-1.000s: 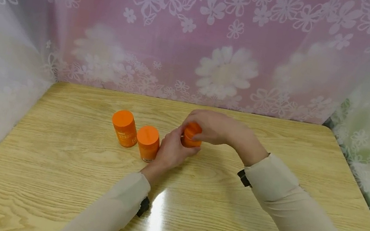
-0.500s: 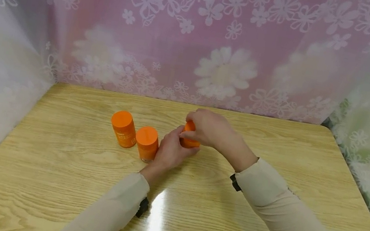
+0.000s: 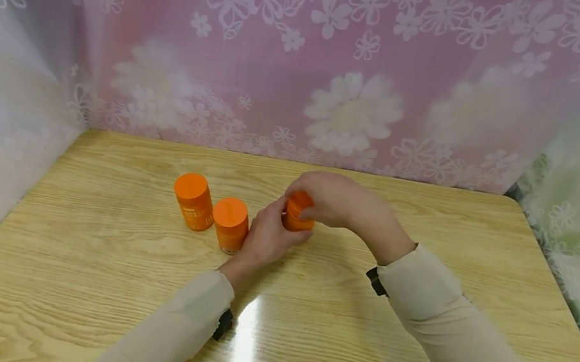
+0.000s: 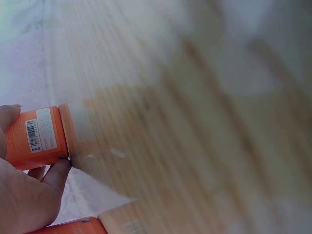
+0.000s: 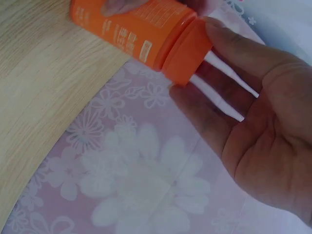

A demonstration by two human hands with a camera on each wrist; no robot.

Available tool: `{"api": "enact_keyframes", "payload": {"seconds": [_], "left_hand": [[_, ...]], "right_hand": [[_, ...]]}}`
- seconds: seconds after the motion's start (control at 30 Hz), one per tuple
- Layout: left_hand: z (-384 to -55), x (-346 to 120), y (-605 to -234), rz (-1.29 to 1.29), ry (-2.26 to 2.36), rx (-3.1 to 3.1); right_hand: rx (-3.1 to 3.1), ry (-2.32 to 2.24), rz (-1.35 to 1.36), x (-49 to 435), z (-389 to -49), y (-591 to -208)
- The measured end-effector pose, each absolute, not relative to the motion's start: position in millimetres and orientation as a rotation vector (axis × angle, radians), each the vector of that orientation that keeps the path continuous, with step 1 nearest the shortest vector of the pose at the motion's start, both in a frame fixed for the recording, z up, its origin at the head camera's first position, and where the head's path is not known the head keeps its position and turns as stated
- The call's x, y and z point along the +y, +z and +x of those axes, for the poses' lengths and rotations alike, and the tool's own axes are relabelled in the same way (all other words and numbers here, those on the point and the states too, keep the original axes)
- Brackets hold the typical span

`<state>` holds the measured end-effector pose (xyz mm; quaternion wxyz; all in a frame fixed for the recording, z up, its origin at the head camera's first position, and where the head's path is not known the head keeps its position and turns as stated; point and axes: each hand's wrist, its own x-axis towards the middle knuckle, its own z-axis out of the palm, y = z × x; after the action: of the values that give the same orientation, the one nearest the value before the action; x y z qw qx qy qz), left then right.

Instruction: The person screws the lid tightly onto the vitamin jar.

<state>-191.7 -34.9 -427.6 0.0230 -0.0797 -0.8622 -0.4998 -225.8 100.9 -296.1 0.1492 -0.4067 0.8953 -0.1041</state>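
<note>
An orange jar (image 3: 298,224) stands upright on the wooden table between both hands. My left hand (image 3: 269,239) grips its body low down, and the left wrist view shows a barcode label on the jar (image 4: 34,136) beside the fingers. From above, my right hand (image 3: 333,200) pinches the orange lid (image 5: 187,54) with its fingertips. In the right wrist view the lid sits on the jar, with a thin line between lid and body. A second orange jar (image 3: 230,227) stands right beside the left wrist, with a third jar (image 3: 195,203) behind it to the left.
The light wooden table (image 3: 95,263) runs back to a pink flowered curtain (image 3: 262,72). Pale sheets hang along the left and right sides. A bright reflection lies on the table in front of the hands.
My right hand twists at the lid: its wrist swings toward me and left, then back out to the right. The left hand and the jars stay where they were.
</note>
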Motion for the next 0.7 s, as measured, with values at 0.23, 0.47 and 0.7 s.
{"api": "enact_keyframes", "payload": {"seconds": [0.23, 0.47, 0.7], "left_hand": [[-191, -34, -428, -0.215, -1.546, -2.684], [-191, -35, -428, -0.221, -1.546, -2.688], [-193, -33, -428, -0.232, -1.540, -2.677]], "right_hand": [[2.678, -0.196, -1.043, 96, -220, -299], [2.543, -0.304, -1.211, 107, -228, -300], [2.530, -0.319, -1.217, 105, -230, -297]]}}
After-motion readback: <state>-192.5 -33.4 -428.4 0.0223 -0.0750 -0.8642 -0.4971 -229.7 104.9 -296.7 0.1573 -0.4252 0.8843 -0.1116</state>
